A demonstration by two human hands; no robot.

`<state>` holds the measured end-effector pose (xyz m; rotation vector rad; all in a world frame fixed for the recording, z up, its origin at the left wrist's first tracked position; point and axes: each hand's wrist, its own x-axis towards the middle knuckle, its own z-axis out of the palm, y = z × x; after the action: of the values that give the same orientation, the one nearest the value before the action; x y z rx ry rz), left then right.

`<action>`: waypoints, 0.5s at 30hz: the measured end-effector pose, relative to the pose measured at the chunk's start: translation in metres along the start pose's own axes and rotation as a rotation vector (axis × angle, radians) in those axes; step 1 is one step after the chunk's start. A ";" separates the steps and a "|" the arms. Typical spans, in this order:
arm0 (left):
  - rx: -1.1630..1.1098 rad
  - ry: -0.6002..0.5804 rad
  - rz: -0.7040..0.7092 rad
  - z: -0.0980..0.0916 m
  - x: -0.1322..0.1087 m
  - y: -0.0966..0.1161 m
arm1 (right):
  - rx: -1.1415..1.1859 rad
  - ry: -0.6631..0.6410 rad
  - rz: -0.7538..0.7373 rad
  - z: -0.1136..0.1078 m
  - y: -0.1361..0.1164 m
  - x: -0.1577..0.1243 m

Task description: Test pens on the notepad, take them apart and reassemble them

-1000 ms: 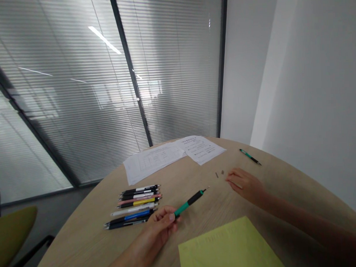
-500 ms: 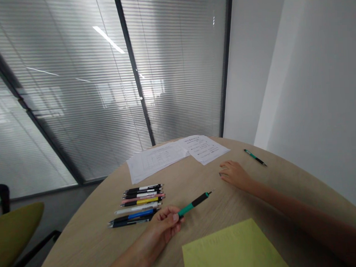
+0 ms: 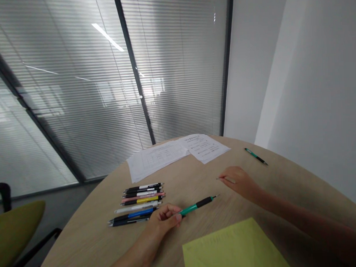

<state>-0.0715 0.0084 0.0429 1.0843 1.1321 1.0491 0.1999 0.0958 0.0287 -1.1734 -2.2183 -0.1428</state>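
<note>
Gripping green pen point(image 3: 195, 207) with fingers of left hand point(image 3: 163, 223), lower centre; pinching those of right hand point(image 3: 239, 181) together, right of centre (on what, cannot tell). Could bend thin tip point(image 3: 215, 196) by pressing askew.

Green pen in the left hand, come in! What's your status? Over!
Left hand: holding green pen by one end. Right hand: pinching, apart from green pen; contents too small to tell. Yellow paper: nearby, not between the hands.
</note>
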 end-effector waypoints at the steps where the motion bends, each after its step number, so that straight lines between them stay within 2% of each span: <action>1: 0.030 0.001 0.004 0.000 0.000 0.000 | 0.048 0.043 0.012 -0.006 -0.006 -0.006; 7: 0.123 -0.012 -0.013 -0.001 0.001 -0.002 | 0.221 0.126 -0.067 -0.034 -0.033 -0.035; 11: 0.189 -0.021 0.006 -0.001 0.002 -0.003 | 0.175 0.195 -0.147 -0.041 -0.041 -0.040; 15: 0.199 -0.003 0.046 0.003 -0.002 -0.003 | 0.116 0.207 -0.196 -0.044 -0.047 -0.041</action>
<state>-0.0681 0.0054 0.0405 1.2732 1.2331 0.9855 0.2016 0.0223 0.0496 -0.8386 -2.1229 -0.2030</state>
